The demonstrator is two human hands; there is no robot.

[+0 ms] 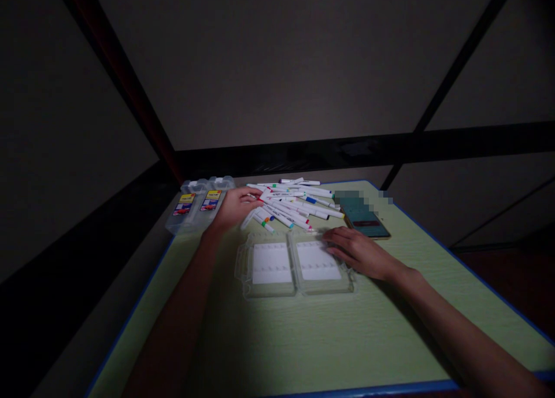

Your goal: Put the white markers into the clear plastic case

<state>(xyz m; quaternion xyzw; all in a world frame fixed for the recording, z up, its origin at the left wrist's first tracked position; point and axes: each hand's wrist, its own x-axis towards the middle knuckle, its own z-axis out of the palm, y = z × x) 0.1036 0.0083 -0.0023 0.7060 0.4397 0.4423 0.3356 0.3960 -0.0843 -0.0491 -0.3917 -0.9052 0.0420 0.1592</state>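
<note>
My left hand point(236, 207) reaches to the left side of a loose pile of white markers point(299, 200). Its thumb and index finger close around the end of a red-tipped marker point(264, 196). In front of the pile lies a clear plastic marker case point(295, 296), opened flat, with a white insert point(272, 263) in each half and no markers in it. My right hand point(358, 252) lies over the right half's far corner, fingers stretched out and touching the case's edge.
Two clear cases point(191, 210) with yellow labels stand at the table's far left. A phone point(366, 216), partly blurred out, lies at the right behind my right hand. The pale green table point(303, 346) has a blue edge and meets a wall point(295, 69) at the back.
</note>
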